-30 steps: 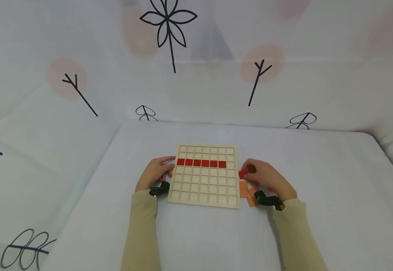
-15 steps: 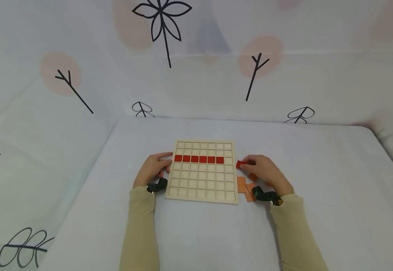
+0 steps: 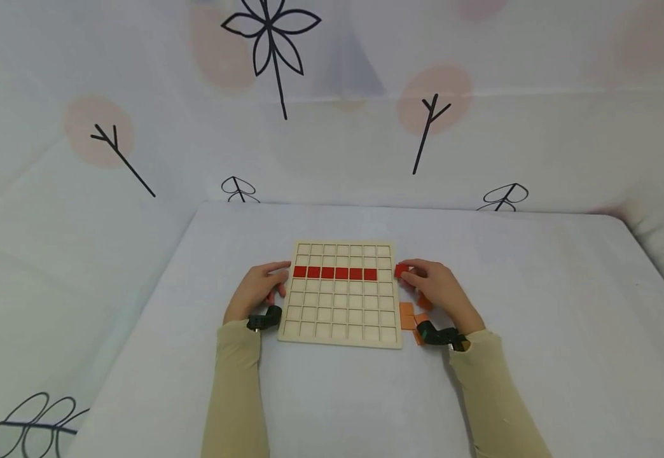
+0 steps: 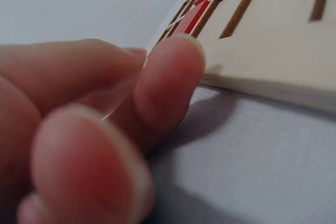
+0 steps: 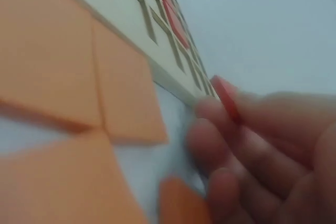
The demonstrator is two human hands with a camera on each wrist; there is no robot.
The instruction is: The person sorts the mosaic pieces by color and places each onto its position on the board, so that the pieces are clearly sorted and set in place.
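A pale wooden grid board (image 3: 340, 299) lies flat on the white surface, a row of several red square tiles (image 3: 327, 273) set in its third row from the far edge. That row's rightmost cell holds no tile. My right hand (image 3: 441, 287) pinches a loose red tile (image 3: 402, 270) between thumb and fingers, just off the board's right edge; the right wrist view shows this tile (image 5: 227, 99) tilted on edge. At the board's left edge rests my left hand (image 3: 255, 289), fingers loosely extended; in the left wrist view a fingertip (image 4: 176, 59) touches the board's side.
Several orange square tiles (image 3: 406, 316) lie near the board's right edge, partly under my right wrist and hand. Dark camera mounts (image 3: 437, 333) sit on both wrists. Behind the table hangs a white cloth (image 3: 332, 146) with drawn plants.
My right hand has carried the red tile away from me and slightly left, from beside the orange tiles to level with the red row. The left hand stays at the board's edge.
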